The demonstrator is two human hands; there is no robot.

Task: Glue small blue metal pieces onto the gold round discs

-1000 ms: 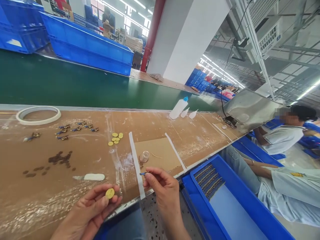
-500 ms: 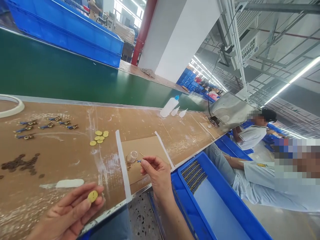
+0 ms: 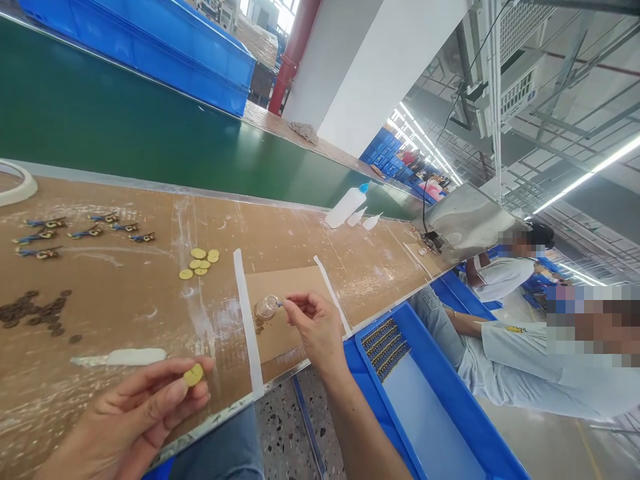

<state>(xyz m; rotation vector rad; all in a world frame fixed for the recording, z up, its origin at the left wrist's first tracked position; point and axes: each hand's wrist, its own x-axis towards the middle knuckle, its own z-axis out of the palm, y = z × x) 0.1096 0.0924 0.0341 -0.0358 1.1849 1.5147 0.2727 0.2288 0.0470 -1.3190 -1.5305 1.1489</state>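
Head | left hand (image 3: 137, 410) — pinching yellow disc (image 3: 193, 375) | right hand (image 3: 316, 328) — pinching blue piece (image 3: 279, 304)

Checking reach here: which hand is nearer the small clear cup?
Right. The right hand is just beside the clear cup; the left hand, holding a yellow disc, is farther off, left of the cup.

No readable lettering anywhere

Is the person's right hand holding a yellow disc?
No, the left hand holds a yellow disc; the right hand pinches a small blue piece.
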